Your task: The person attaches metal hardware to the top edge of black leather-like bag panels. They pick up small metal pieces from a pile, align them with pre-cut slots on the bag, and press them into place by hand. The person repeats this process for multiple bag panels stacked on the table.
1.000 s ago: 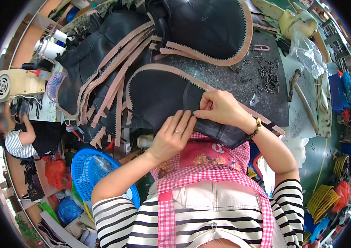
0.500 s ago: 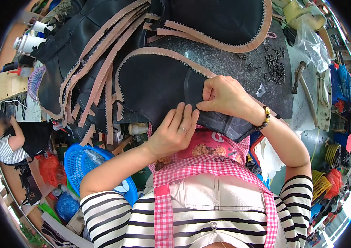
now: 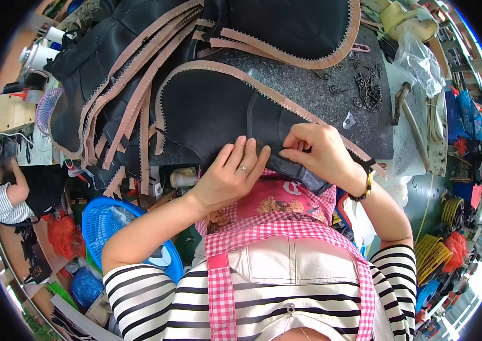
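Both hands (image 3: 275, 165) on black leather piece (image 3: 224, 113)

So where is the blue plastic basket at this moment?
In the head view, the blue basket sits low on the person's left, under the left forearm, beside red bags.

The left hand (image 3: 231, 176) covers the near edge of the black leather piece (image 3: 224, 113); the small metal hooks (image 3: 369, 94) are too small to tell.
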Motion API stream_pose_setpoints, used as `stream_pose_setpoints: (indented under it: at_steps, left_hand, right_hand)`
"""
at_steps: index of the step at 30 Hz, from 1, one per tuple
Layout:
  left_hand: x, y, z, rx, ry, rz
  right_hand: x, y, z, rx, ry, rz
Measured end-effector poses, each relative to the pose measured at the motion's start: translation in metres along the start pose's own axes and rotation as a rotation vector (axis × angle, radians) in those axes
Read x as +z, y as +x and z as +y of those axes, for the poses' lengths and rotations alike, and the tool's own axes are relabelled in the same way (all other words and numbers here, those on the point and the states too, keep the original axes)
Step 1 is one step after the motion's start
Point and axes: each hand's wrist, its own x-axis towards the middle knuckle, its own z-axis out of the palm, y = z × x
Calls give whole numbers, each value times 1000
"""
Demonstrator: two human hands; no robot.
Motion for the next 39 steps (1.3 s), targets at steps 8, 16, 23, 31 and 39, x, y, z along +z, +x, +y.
stream_pose_setpoints:
  at_steps: [8,16,23,31,39]
  left_hand:
    - [3,0,-1,30,22,17]
    - [3,5,-7,60,-31,56]
    - [4,3,-3,44,-6,21]
    - [10,-1,-4,39,2,76]
    - [7,-2,-7,61,-35,115]
  right_hand:
    - [33,-17,23,-52,-190,277]
    - [41,-15,25,-14,-166,354]
    - [25,-3,7,124,-196,200]
    - [14,5,3,173,-183,78]
    - [3,24,-8,204,-54,-54]
